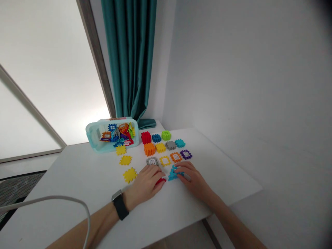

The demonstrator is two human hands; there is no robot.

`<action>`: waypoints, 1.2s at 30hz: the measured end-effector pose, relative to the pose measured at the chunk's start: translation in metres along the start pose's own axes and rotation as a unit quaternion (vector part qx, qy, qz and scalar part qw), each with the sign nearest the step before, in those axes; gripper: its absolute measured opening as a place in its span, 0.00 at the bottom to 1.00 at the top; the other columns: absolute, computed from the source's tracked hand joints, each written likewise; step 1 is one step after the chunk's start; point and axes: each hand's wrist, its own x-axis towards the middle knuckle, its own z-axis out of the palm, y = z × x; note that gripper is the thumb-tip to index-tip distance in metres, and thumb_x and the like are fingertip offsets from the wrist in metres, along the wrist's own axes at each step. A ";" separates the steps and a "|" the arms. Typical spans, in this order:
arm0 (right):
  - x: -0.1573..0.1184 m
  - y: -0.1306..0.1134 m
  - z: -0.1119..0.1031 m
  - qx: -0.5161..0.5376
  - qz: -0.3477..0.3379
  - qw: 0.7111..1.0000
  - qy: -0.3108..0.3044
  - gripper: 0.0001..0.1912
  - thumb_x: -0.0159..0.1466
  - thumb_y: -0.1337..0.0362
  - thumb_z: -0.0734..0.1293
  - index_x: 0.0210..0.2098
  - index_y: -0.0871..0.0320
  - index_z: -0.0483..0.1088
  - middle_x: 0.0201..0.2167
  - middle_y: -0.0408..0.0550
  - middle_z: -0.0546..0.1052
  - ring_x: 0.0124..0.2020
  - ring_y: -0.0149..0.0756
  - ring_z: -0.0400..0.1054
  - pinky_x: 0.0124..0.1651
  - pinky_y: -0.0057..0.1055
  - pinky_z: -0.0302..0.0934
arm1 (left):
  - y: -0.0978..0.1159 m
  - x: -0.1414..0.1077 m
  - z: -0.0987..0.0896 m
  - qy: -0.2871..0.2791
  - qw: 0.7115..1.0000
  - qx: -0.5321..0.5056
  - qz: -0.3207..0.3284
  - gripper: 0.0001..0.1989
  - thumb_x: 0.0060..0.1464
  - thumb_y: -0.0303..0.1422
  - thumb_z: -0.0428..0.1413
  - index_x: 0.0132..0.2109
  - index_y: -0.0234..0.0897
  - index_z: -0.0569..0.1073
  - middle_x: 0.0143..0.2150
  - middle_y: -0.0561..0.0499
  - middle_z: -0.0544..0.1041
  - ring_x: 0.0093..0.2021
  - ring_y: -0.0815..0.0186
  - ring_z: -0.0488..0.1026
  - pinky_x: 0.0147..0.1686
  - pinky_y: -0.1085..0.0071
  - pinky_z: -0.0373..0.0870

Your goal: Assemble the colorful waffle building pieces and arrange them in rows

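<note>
My left hand [147,181], with a black-banded watch on the wrist, rests on the white table with its fingers curled over a red interlocking tile [161,181], mostly hidden beneath them. To its right, my right hand [193,178] has its fingers closed on a light blue triangular tile [173,173]. A grey piece [187,177] shows under those fingers. Just beyond my left fingertips lies a grey window tile [152,161]. Past both hands sit a yellow frame tile [165,160], an orange window tile [176,157] and a purple window tile [186,154].
A light blue bin [94,140] holding mixed tiles lies on its side at back left. Stacks, including red [146,137], orange [149,149] and green [166,135], stand farther back. Yellow tiles [130,175] line the left. A pale cable [64,197] crosses the lower left.
</note>
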 end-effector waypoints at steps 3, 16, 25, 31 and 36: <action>-0.006 0.007 -0.002 0.012 0.028 0.999 -0.013 0.10 0.65 0.70 0.66 0.42 0.52 0.76 0.47 0.50 0.79 0.51 0.42 0.73 0.55 0.45 0.69 | 0.006 0.002 0.004 -0.031 0.999 0.006 0.033 0.08 0.65 0.30 0.51 0.47 0.39 0.74 0.44 0.45 0.76 0.45 0.59 0.73 0.48 0.59 0.70; -0.007 0.010 0.005 0.032 0.047 0.998 -0.021 0.10 0.63 0.72 0.68 0.41 0.52 0.75 0.46 0.50 0.80 0.50 0.42 0.74 0.55 0.44 0.68 | 0.009 -0.002 0.003 -0.052 0.997 -0.014 0.048 0.11 0.65 0.29 0.50 0.50 0.41 0.74 0.44 0.46 0.78 0.48 0.59 0.73 0.52 0.57 0.67; -0.009 0.011 0.007 0.008 0.045 0.998 -0.035 0.09 0.64 0.71 0.67 0.41 0.52 0.75 0.47 0.49 0.80 0.50 0.42 0.74 0.53 0.43 0.69 | 0.011 0.000 -0.001 -0.094 0.994 -0.005 0.052 0.12 0.64 0.31 0.53 0.53 0.42 0.74 0.48 0.45 0.76 0.54 0.56 0.70 0.58 0.54 0.64; -0.009 0.011 0.007 0.006 0.058 0.996 -0.066 0.09 0.64 0.71 0.67 0.41 0.53 0.74 0.48 0.49 0.80 0.51 0.43 0.73 0.55 0.46 0.67 | 0.011 0.000 -0.001 -0.101 0.993 -0.022 0.050 0.14 0.63 0.32 0.54 0.55 0.43 0.73 0.54 0.46 0.76 0.60 0.55 0.67 0.64 0.51 0.58; -0.008 0.010 0.007 0.011 0.060 0.996 -0.066 0.09 0.64 0.72 0.66 0.41 0.53 0.74 0.48 0.49 0.79 0.51 0.43 0.73 0.55 0.46 0.66 | 0.010 0.000 -0.001 -0.110 0.992 -0.023 0.050 0.14 0.64 0.32 0.53 0.56 0.42 0.72 0.55 0.46 0.76 0.61 0.56 0.67 0.65 0.51 0.56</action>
